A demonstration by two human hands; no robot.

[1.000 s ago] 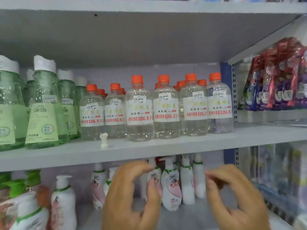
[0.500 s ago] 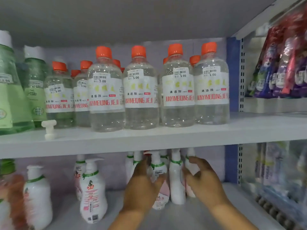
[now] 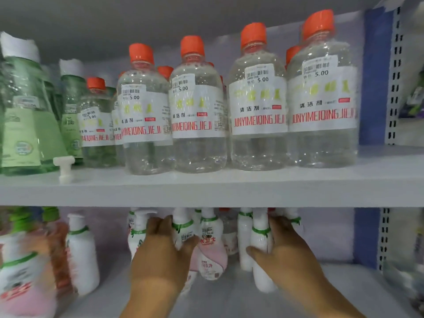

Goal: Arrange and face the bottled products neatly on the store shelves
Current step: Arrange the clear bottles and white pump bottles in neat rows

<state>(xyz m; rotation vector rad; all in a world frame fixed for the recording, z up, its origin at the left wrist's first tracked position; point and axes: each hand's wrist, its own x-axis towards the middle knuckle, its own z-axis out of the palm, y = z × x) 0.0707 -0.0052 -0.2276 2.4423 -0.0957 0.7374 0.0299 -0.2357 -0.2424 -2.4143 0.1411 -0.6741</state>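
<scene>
White plastic pump bottles with green collars stood in a loose cluster toward the back of the lower shelf [image 3: 229, 301], and both hands had come in around them. A second earlier the hands hung curled and empty in front of the shelf edge; in the head view they were now on the product. The left hand [image 3: 160, 251] curled round a white bottle with a pink lower label [image 3: 183, 230] at the cluster's left side. The right hand [image 3: 289, 249] wrapped a plain white bottle [image 3: 260, 239] at its right side, thumb across the front. Between them a pink-labelled bottle [image 3: 212, 244] faced forward, untouched. So the reach was over and the grip made; squaring the row to the front edge looked like the step in hand. On the upper shelf [image 3: 229, 191] the clear orange-capped bottles [image 3: 197, 111] already faced out. A small white loose pump cap [image 3: 64, 166] lay near that shelf's left front edge.
</scene>
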